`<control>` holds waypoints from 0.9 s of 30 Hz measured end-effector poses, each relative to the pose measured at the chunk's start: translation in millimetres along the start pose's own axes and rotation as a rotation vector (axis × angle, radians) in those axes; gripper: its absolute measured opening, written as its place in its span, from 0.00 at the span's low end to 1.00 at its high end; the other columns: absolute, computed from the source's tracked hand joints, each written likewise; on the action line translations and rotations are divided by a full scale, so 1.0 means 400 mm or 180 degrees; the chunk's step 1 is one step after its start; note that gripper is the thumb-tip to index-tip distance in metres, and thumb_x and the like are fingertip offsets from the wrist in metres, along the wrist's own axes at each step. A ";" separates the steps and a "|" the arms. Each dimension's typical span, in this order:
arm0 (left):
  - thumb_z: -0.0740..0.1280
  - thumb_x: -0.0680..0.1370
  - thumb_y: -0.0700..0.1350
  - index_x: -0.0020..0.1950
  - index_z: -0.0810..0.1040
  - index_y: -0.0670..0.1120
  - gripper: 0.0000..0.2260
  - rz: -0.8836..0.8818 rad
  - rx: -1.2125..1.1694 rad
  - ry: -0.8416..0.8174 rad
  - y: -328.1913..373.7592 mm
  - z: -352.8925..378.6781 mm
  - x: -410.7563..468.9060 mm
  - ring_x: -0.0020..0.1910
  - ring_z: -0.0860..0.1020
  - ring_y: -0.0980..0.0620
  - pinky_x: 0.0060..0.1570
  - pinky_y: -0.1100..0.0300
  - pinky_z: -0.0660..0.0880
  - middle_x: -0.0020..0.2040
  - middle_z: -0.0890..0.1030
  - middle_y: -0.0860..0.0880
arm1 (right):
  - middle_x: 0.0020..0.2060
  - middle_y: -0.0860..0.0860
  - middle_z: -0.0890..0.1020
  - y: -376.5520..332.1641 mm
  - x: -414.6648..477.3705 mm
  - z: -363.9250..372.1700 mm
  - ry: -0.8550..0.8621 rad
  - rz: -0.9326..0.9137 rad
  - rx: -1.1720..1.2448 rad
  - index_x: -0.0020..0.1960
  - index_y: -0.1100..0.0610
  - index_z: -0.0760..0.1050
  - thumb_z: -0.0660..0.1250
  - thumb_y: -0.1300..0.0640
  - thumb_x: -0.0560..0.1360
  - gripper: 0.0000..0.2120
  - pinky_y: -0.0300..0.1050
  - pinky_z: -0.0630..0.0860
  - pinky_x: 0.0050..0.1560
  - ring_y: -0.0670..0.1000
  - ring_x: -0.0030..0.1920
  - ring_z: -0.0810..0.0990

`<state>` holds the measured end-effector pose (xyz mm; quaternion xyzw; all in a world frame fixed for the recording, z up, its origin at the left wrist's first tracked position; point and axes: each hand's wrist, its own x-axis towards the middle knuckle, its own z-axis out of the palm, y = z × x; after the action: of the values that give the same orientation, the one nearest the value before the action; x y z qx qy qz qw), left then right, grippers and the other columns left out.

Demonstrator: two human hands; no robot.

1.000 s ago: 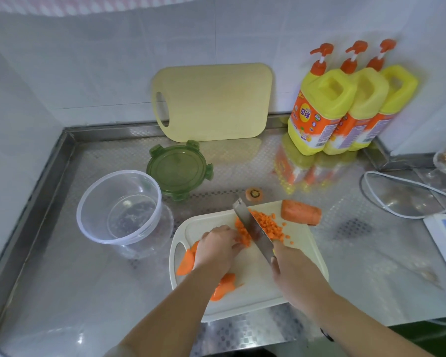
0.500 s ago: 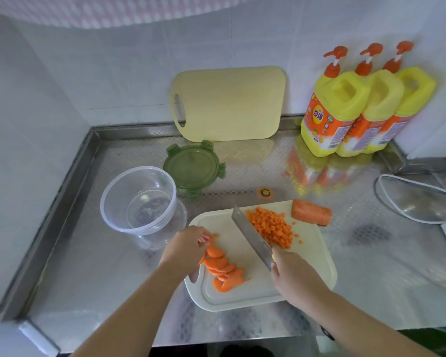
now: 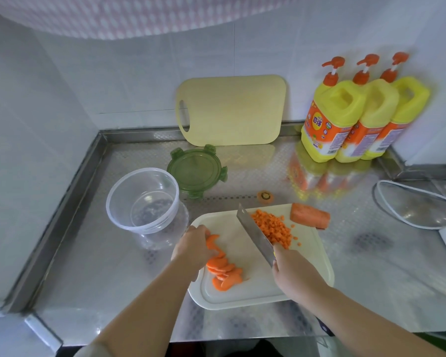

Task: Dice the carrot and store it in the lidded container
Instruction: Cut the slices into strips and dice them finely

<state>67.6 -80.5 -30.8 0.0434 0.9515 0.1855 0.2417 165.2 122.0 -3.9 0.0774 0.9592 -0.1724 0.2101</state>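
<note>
On the white cutting board (image 3: 309, 276) lie a pile of diced carrot (image 3: 272, 226), a row of carrot slices (image 3: 223, 271) and an uncut carrot piece (image 3: 310, 215) at the far right edge. My left hand (image 3: 191, 247) pinches the top carrot slice at the board's left side. My right hand (image 3: 292, 273) grips the handle of a knife (image 3: 254, 233), whose blade rests along the left side of the diced pile. The clear round container (image 3: 142, 199) stands open left of the board, with its green lid (image 3: 195, 171) lying flat behind it.
A yellow cutting board (image 3: 232, 110) leans on the tiled wall. Three yellow detergent bottles (image 3: 350, 117) stand at the back right. A carrot end (image 3: 265, 196) lies behind the board. A white cable (image 3: 407, 202) and a device sit at right. The steel counter has raised edges.
My left hand has moved from the diced pile to the carrot slices at the board's left and taken hold of one. The knife has stayed beside the dice. The camera has shifted.
</note>
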 end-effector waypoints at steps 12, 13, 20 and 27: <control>0.69 0.71 0.44 0.56 0.74 0.47 0.14 -0.0002 -0.0058 -0.0020 -0.042 -0.006 -0.007 0.47 0.76 0.50 0.45 0.60 0.73 0.45 0.77 0.50 | 0.33 0.44 0.67 0.012 0.014 0.014 0.0129 -0.0123 -0.0100 0.56 0.55 0.68 0.52 0.57 0.81 0.07 0.36 0.62 0.29 0.42 0.31 0.67; 0.69 0.71 0.44 0.54 0.75 0.46 0.13 -0.0005 -0.0049 -0.0024 -0.040 -0.007 -0.010 0.47 0.77 0.49 0.44 0.59 0.74 0.44 0.78 0.50 | 0.33 0.44 0.67 0.012 0.014 0.014 0.0128 -0.0128 -0.0110 0.56 0.55 0.68 0.52 0.57 0.81 0.07 0.36 0.62 0.29 0.42 0.31 0.67; 0.67 0.75 0.43 0.52 0.80 0.49 0.06 0.0681 0.0347 -0.0089 -0.008 -0.052 0.004 0.51 0.78 0.53 0.55 0.57 0.75 0.49 0.80 0.54 | 0.32 0.44 0.67 0.010 0.011 0.013 0.0148 -0.0139 -0.0187 0.55 0.53 0.67 0.53 0.56 0.81 0.06 0.36 0.62 0.28 0.41 0.30 0.66; 0.61 0.79 0.40 0.64 0.75 0.52 0.16 0.1306 0.1612 -0.0635 0.052 -0.026 0.024 0.61 0.72 0.47 0.57 0.54 0.72 0.61 0.74 0.50 | 0.32 0.44 0.65 0.009 0.008 0.011 0.0178 -0.0157 -0.0283 0.56 0.53 0.67 0.53 0.55 0.81 0.06 0.35 0.61 0.28 0.41 0.30 0.65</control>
<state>54.3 -63.1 -18.9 0.3105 0.9104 -0.0171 0.2727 164.8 123.8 -10.1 0.0491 0.9731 -0.1325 0.1822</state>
